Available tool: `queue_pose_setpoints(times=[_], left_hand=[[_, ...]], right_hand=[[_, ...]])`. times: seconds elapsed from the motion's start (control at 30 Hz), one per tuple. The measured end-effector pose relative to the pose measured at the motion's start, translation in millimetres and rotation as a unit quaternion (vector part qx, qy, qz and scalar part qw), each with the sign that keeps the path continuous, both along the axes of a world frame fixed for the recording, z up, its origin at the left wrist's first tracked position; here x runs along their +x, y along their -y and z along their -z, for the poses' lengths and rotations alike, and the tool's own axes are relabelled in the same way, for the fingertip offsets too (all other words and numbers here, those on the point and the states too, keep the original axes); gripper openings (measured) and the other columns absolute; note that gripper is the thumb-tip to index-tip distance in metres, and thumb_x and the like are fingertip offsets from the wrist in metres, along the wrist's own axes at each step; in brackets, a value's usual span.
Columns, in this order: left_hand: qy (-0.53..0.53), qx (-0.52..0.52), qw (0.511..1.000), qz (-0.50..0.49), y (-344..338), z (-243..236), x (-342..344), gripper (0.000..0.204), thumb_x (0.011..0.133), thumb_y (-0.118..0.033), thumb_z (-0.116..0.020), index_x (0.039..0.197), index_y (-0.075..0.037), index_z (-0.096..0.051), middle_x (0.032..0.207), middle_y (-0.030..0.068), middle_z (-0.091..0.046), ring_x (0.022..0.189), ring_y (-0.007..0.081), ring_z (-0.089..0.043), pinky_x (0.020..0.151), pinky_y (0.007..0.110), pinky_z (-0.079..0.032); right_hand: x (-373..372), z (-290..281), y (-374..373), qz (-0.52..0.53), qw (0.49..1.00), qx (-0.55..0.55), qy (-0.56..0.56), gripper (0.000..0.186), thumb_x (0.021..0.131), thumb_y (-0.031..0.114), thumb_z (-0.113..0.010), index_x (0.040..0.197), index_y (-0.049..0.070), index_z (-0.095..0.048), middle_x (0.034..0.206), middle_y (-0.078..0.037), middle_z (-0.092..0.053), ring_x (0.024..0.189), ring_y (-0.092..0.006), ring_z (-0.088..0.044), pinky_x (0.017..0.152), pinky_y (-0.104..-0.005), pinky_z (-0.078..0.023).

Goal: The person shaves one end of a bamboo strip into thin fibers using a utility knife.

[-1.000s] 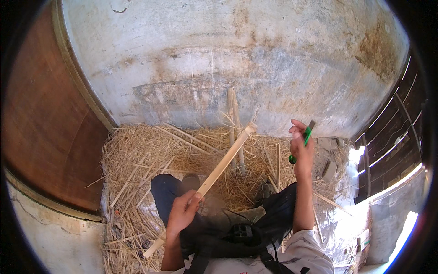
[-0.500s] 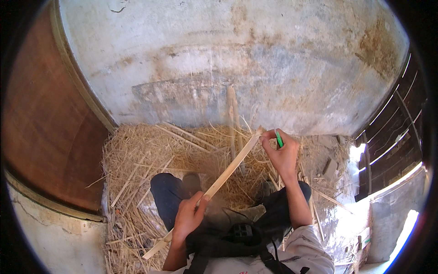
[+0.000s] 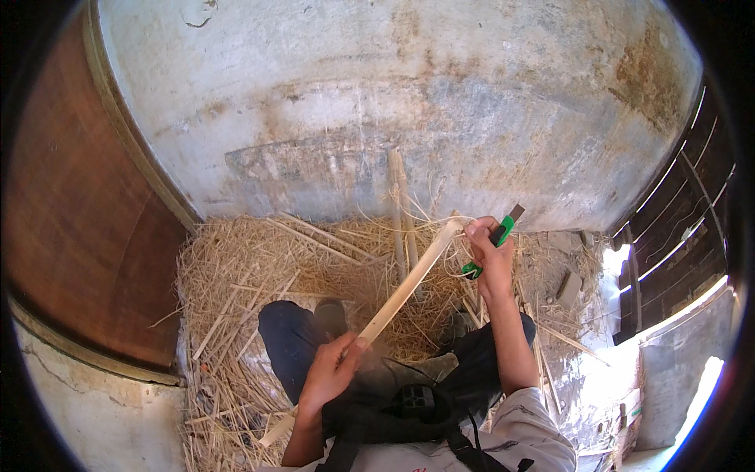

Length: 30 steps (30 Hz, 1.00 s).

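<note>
My left hand [image 3: 329, 374] is closed round a long pale strip of bamboo or wood [image 3: 403, 292]. The strip slants up from beside my left forearm towards my right hand. My right hand [image 3: 494, 263] is closed on a green utility knife [image 3: 504, 229], whose blade points up and to the right, away from the strip. Its thumb and fingertips are at the strip's upper end, by thin curled shavings [image 3: 452, 250]; whether they pinch a shaving or the strip itself I cannot tell.
Shavings and loose strips [image 3: 228, 315] cover the floor round my bent legs. Two upright sticks [image 3: 399, 200] stand against the stained wall [image 3: 354, 102] ahead. A brown wooden panel [image 3: 86, 212] is at the left. A brick-like block [image 3: 569, 289] lies at the right, near dark slats [image 3: 680, 212].
The utility knife has turned in my right hand, so its blade and more of its handle show. The strip has shifted slightly up and right, and more curled shavings show at its upper end.
</note>
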<state>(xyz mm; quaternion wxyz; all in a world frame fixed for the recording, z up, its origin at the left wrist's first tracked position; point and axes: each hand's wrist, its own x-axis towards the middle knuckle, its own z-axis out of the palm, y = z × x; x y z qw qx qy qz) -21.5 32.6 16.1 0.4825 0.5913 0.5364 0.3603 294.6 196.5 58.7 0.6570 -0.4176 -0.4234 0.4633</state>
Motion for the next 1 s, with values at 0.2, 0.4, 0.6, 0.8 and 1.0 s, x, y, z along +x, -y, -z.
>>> queue_pose_setpoints(times=[0.2,0.4,0.6,0.8,1.0], left_hand=[[-0.004,0.006,1.000,0.011,-1,0,2,0.035,0.121,-0.029,-0.054,0.108,-0.002,-0.073,0.070,0.0002,-0.058,0.061,0.0075,-0.053,0.057,0.029,-0.044],[-0.046,0.032,0.998,-0.016,5,5,-1,0.034,0.120,-0.027,-0.055,0.107,-0.002,-0.073,0.069,0.0014,-0.059,0.062,0.0093,-0.054,0.059,0.031,-0.045],[-0.076,0.036,0.994,-0.066,3,8,-10,0.030,0.117,-0.026,-0.060,0.106,-0.001,-0.073,0.072,0.0159,-0.069,0.062,0.0277,-0.070,0.064,0.040,-0.054],[-0.103,0.055,0.991,-0.066,4,2,-7,0.027,0.116,-0.025,-0.061,0.107,-0.003,-0.073,0.073,0.0195,-0.068,0.063,0.0340,-0.071,0.063,0.042,-0.053],[-0.140,0.066,0.987,-0.044,3,9,-7,0.034,0.119,-0.029,-0.056,0.107,-0.002,-0.074,0.071,0.0097,-0.064,0.063,0.0180,-0.063,0.063,0.036,-0.050]], right_hand=[[11,7,-7,-0.030,0.992,-0.038,-0.118,0.017,0.099,0.010,-0.076,0.113,0.009,-0.067,0.089,0.002,-0.063,0.053,-0.0038,-0.035,0.049,-0.0246,-0.026],[49,8,-20,0.006,0.976,-0.022,-0.217,0.028,0.104,0.013,-0.069,0.131,0.010,-0.063,0.103,-0.001,-0.065,0.052,-0.0054,-0.036,0.048,-0.0238,-0.031],[75,-1,-17,0.022,0.958,0.012,-0.286,0.030,0.103,0.013,-0.068,0.132,0.008,-0.061,0.103,-0.002,-0.062,0.054,-0.0064,-0.036,0.048,-0.0243,-0.031],[26,-39,15,0.049,0.961,0.089,0.258,0.044,0.099,0.015,-0.079,0.141,0.009,-0.073,0.120,-0.004,-0.079,0.061,-0.0043,-0.049,0.057,-0.0239,-0.039],[3,-30,14,0.020,0.915,0.092,0.391,0.020,0.097,0.016,-0.083,0.115,0.007,-0.085,0.093,-0.003,-0.081,0.079,-0.0106,-0.072,0.070,-0.0306,-0.054]])
